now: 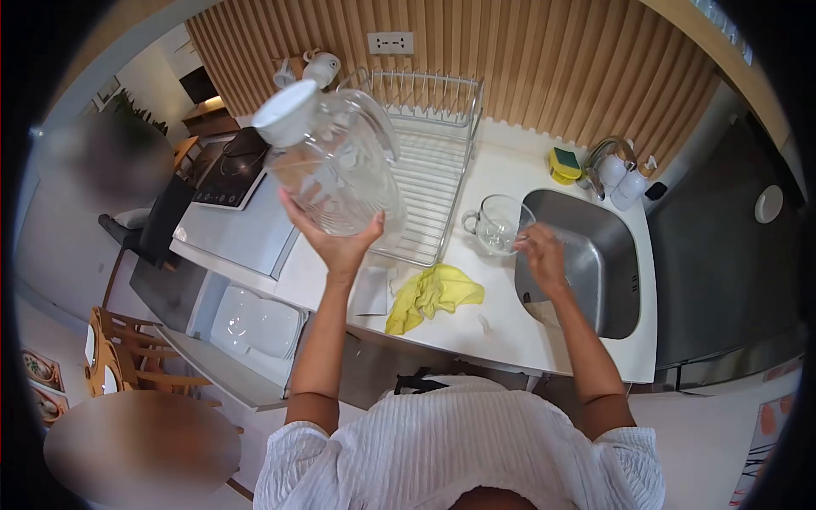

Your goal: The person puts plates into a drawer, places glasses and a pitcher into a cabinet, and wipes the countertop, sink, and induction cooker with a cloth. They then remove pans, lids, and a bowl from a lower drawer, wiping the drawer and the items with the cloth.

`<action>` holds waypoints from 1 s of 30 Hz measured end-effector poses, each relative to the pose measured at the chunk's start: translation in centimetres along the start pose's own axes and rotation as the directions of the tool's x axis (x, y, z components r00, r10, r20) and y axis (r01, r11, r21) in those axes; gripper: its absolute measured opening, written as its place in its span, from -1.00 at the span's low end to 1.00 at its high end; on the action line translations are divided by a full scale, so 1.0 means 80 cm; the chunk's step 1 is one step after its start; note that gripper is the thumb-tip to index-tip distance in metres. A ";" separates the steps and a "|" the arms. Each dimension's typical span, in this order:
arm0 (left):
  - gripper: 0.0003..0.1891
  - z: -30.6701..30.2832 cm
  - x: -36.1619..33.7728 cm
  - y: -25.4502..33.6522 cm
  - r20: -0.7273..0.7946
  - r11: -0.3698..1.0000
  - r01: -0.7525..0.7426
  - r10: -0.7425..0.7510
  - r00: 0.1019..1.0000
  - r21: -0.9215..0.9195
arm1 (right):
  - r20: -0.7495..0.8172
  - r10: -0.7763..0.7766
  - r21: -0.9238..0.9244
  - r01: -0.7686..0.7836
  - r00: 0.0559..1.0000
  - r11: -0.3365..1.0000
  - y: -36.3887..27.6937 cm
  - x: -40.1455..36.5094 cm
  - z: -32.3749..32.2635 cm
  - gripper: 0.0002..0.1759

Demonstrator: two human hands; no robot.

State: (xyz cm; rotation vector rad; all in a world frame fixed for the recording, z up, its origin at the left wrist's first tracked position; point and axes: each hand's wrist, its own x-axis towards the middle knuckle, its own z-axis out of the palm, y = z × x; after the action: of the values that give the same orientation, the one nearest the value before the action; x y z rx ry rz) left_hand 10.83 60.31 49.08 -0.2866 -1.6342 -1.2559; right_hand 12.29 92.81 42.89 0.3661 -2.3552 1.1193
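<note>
Over counter [510, 323], left hand [340, 242] holds glass jar [336, 166] tilted; lid [286, 110] up-left.

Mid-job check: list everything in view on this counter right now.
glass jar: one, clear, white lid, raised in the left hand
glass mug: one, clear, on counter beside sink
dish rack: one, white wire, against the wall
cloth: one, yellow, crumpled on counter
sponge: one, yellow and green, behind sink
bottles: two, white, behind sink
sink: one, steel, right end of counter
cooktop: one, black, far left
left hand: one, under the jar, holding it
right hand: one, at the mug's rim
</note>
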 end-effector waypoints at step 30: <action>0.26 0.085 -0.043 -0.136 0.086 0.986 0.030 -0.044 0.995 0.162 | 0.182 -0.297 0.090 0.285 0.937 0.954 0.087 -0.008 0.035 -0.92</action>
State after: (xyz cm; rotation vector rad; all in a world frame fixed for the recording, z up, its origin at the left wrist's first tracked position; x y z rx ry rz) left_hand 1.11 62.52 40.29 -0.2154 -1.8140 -1.1446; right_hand 8.88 94.97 36.56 0.8525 -2.3323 1.0548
